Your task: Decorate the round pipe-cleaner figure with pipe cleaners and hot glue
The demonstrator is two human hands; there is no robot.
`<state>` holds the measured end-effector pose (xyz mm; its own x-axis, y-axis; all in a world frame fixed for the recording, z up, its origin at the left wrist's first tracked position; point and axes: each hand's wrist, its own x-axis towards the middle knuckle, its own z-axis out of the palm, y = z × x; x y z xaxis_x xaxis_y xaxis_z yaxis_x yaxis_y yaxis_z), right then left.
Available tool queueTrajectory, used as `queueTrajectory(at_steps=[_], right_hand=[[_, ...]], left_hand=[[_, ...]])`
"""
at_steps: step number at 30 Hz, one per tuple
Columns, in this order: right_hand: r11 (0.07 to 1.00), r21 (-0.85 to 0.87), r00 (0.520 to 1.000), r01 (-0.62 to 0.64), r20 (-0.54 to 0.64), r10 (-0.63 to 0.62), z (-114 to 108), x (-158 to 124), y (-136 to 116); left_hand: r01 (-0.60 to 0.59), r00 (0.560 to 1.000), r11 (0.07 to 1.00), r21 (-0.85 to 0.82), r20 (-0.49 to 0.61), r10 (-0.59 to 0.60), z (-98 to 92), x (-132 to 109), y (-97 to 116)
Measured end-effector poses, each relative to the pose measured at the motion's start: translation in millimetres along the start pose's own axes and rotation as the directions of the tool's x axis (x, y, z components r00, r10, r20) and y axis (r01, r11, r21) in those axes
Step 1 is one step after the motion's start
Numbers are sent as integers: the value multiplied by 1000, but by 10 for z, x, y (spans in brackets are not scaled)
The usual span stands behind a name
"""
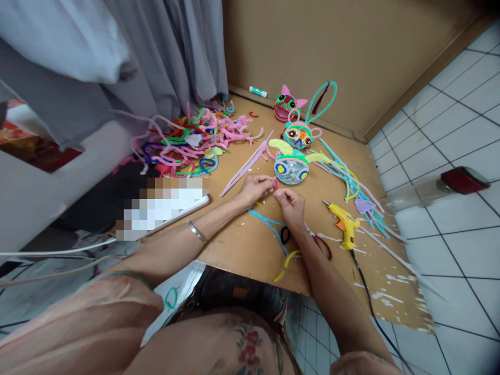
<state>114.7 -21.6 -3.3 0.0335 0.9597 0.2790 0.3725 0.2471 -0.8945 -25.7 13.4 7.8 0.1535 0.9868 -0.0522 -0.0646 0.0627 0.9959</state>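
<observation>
**Knees and forearms close in, hands pinching a short pink pipe cleaner mid-desk**

Knees in floral cloth fill the bottom edge, and both forearms run up from them to the middle of the brown desk (242,250). A metal bangle (196,230) sits on the left wrist.

The left hand (253,188) and right hand (289,203) meet fingertip to fingertip. Each is closed in a pinch on the pink pipe cleaner (276,185), a short, fuzzy, bright piece standing nearly upright between them, just above the desk.

At 12 o'clock, almost touching the fingers, lies a round decorated face (291,169) with yellow fuzzy ears. A second face (297,134) and a pink-eared one (285,104) lie farther along the same line, toward the wall.

From 10 to 11 o'clock a tangled pile of pipe cleaners (191,146) crowds the desk's far left, with lavender strands (246,166) slanting between it and the left hand. At 3 o'clock a yellow glue gun (344,221) lies near the right hand. Its black cord (363,281) trails toward 5 o'clock and off the ragged, glue-spotted edge. Teal strands (351,182) fan out at 2 o'clock.

Under the right forearm, at 6 o'clock, lie a blue pipe cleaner (269,224), a black loop (285,235) and a yellow piece (285,265) close to the near edge.

Bare desk lies mostly at 7 to 8 o'clock beneath the left forearm, bounded by a white slab (183,208). Tiled floor (449,250) lies beyond the right edge.
</observation>
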Motion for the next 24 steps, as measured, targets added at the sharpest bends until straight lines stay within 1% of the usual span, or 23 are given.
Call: queueTrajectory(at_steps=[2,4,6,8,9,11,13,14,16,17,19,20,22,24], right_hand=[[1000,8,999,-22,-33,22,-10,6,-1],[998,34,997,-43,-56,45,-28,18,7],[997,61,997,-53,-51,56,-40,25,17],[996,77,998,-54,-32,57,-43,27,28],[995,80,998,-55,-24,57,-45,28,33],[995,75,998,-59,-22,60,-59,40,47],[998,33,998,-53,-28,54,-101,69,61],[999,-12,999,-33,-26,33,-133,87,67],[988,-150,999,45,9,-44,-206,122,71],[973,-214,996,86,42,-79,-239,133,68],[952,-276,988,133,113,-105,-281,137,59],[955,-267,984,131,153,-92,-287,131,54],[979,-187,969,82,244,-35,-274,110,48],[995,-103,950,-3,310,35,-248,91,47]], left_hand=[[49,996,998,-42,74,-46,-15,1,27],[66,990,998,-16,124,-63,-54,13,47],[7,994,999,53,110,-13,-97,24,56],[-92,992,987,131,101,79,-129,24,60],[-142,985,975,170,121,122,-140,20,61],[-230,963,939,254,196,182,-161,12,66],[-299,944,880,369,249,217,-189,16,71],[-322,940,843,430,248,233,-210,26,73],[-333,943,781,528,200,266,-260,58,73],[-323,946,769,551,173,273,-286,76,71],[-292,957,788,543,160,244,-327,104,61],[-272,962,811,517,176,211,-338,110,54],[-234,963,871,431,225,147,-336,108,41],[-189,961,930,316,253,109,-311,95,34]])
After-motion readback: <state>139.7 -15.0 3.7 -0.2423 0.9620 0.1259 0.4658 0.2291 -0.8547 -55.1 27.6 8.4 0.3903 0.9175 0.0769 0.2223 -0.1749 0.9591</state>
